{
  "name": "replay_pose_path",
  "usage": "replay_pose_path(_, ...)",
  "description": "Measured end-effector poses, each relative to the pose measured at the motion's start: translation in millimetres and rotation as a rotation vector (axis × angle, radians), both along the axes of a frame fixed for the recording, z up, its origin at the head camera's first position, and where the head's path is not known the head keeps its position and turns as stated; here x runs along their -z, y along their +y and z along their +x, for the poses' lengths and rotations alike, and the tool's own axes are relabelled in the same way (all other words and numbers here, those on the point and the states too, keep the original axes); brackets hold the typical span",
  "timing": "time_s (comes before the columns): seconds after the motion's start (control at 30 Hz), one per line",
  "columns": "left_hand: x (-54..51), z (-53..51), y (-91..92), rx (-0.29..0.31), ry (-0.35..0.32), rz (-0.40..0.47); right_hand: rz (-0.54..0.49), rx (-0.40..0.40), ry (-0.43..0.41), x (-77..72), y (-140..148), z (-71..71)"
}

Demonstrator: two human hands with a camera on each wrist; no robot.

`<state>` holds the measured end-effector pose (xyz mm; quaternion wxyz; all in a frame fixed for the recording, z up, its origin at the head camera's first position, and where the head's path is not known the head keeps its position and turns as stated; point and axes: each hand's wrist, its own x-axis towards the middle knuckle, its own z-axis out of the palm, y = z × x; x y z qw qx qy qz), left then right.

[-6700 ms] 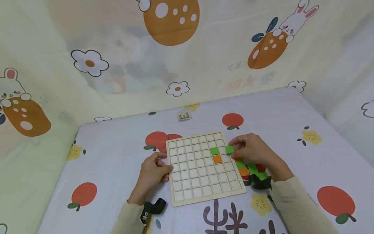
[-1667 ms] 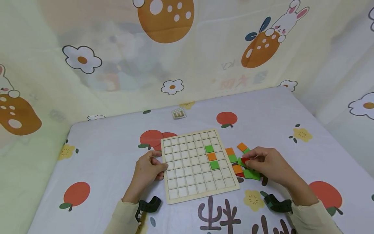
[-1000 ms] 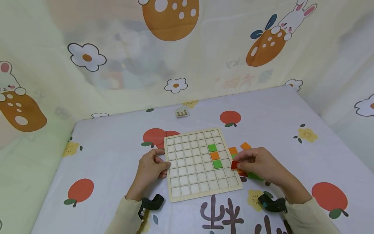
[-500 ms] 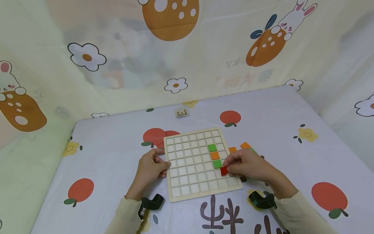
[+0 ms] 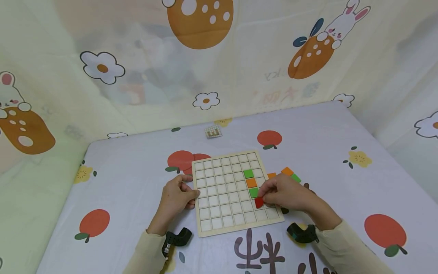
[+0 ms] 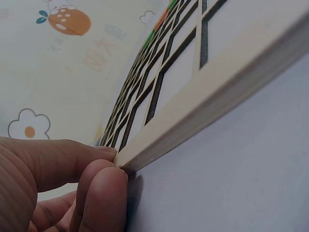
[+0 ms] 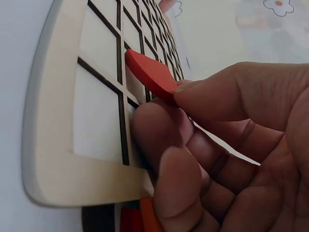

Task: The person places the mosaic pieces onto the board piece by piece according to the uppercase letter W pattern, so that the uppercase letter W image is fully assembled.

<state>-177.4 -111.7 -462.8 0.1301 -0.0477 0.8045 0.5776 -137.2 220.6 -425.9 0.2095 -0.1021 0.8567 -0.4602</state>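
A pale wooden grid board lies flat on the table. Green tile, orange tile and another green tile sit in neighbouring cells of one column. My right hand pinches a red square tile between thumb and fingers, just below the lower green one. In the right wrist view the red tile is tilted, one edge down at a cell. At the board's left edge, my left hand grips the rim; its fingertips meet the wooden edge in the left wrist view.
Loose tiles lie right of the board, partly hidden by my right hand: an orange tile and a green tile show. A small patterned card lies behind the board. The tablecloth has printed fruit and flowers.
A second green tile now sits in the board below the orange one. My right hand has picked a red tile from the pile and carried it left over the board. The left hand stays.
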Motion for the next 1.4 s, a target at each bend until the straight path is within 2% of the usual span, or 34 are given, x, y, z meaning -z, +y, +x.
replay_pose_path(0.2, -1.2, 0.4, -0.1, 0.0, -0.002, -0.002, 0.01, -0.013, 0.035, -1.1, -3.9, 0.4)
replay_pose_path(0.6, -2.6, 1.4, -0.5, 0.005, 0.003, 0.002, 0.076, 0.035, 0.021, -2.3, -11.3, 2.8)
replay_pose_path(1.0, -2.4, 1.3, -0.9, 0.014, 0.008, -0.004, 0.134, 0.061, 0.072, 2.9, -13.8, 3.0)
replay_pose_path(1.4, -2.8, 1.3, -0.1, 0.01, -0.004, -0.009, 0.116, 0.07, 0.083, 1.1, -15.6, 5.1)
